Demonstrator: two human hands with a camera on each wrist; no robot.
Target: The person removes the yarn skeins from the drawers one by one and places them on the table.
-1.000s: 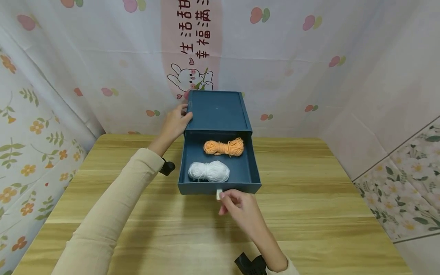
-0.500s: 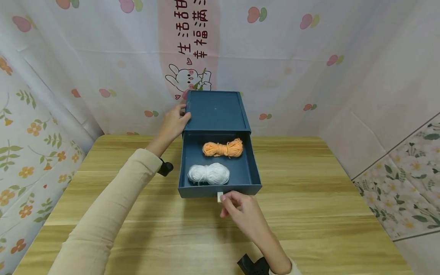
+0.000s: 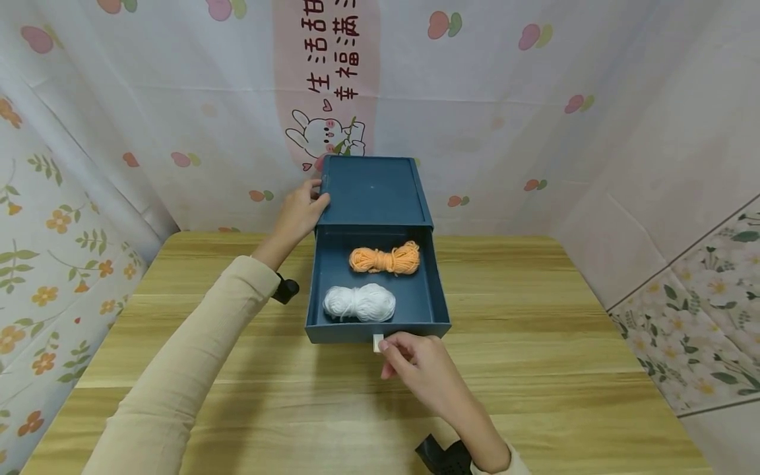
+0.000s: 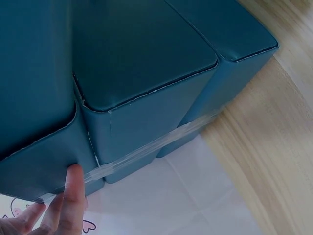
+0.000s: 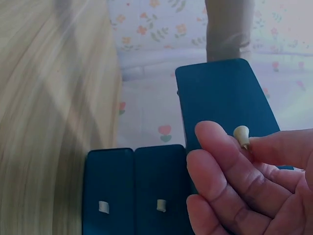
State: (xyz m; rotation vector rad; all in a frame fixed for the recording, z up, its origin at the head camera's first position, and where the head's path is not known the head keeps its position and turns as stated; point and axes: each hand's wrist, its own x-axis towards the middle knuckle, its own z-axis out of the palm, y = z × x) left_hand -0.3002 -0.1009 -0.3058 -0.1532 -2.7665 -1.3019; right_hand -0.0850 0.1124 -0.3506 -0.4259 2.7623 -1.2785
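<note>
A dark blue drawer cabinet stands on the table with its top drawer pulled out. Inside the drawer lie a bundle of orange yarn and, closer to its front, a bundle of white yarn. Thumb and forefinger of my right hand pinch the small cream drawer knob; the other fingers curl below it in the right wrist view. My left hand rests on the cabinet's left edge, thumb at the top. In the left wrist view, its straight fingers touch a taped panel.
Two lower drawers show below the pulled one, each with a pale pull. Clear tape binds the stacked units. Behind the wooden table hangs a printed white curtain, close to the cabinet's back.
The drawer has slid slightly further toward me, carrying both yarn bundles. My right hand has moved back with the knob; the left hand stays on the cabinet.
</note>
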